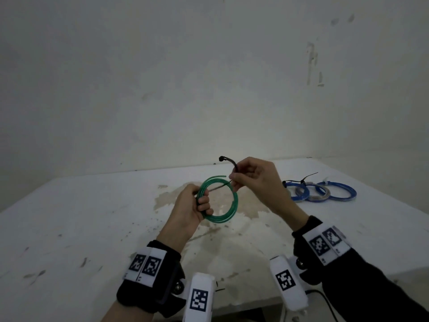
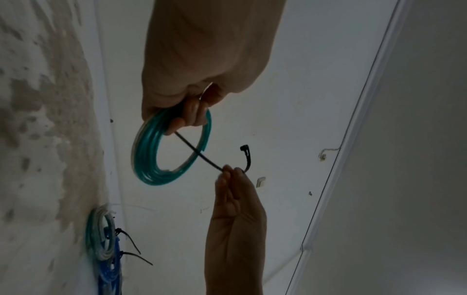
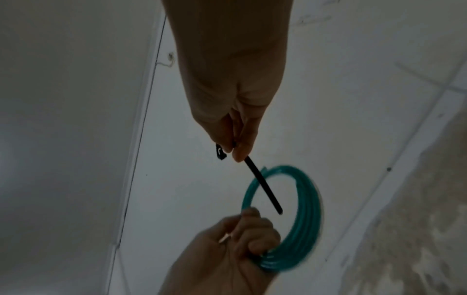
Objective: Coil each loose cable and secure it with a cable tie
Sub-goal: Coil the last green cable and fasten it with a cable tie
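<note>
My left hand (image 1: 199, 203) grips a coiled green cable (image 1: 228, 213) above the white table (image 1: 92, 217), fingers curled round the coil's left side. In the left wrist view the green cable (image 2: 149, 165) hangs below the left hand (image 2: 187, 115). My right hand (image 1: 239, 180) pinches a black cable tie (image 1: 233, 164) near its head end; the tie's thin tail (image 1: 218, 187) slants down through the coil's opening toward the left hand. The right wrist view shows the right hand (image 3: 235, 151) pinching the cable tie (image 3: 262, 192), whose tail points into the green cable (image 3: 305, 219) held by the left hand (image 3: 252, 239).
Three tied coils lie on the table at the right: two blue coils (image 1: 343, 194) and a grey one (image 1: 318, 194), with black tie tails (image 1: 308, 176) sticking up. A brownish stain (image 1: 243, 208) marks the table middle. A bare wall (image 1: 209, 77) stands behind.
</note>
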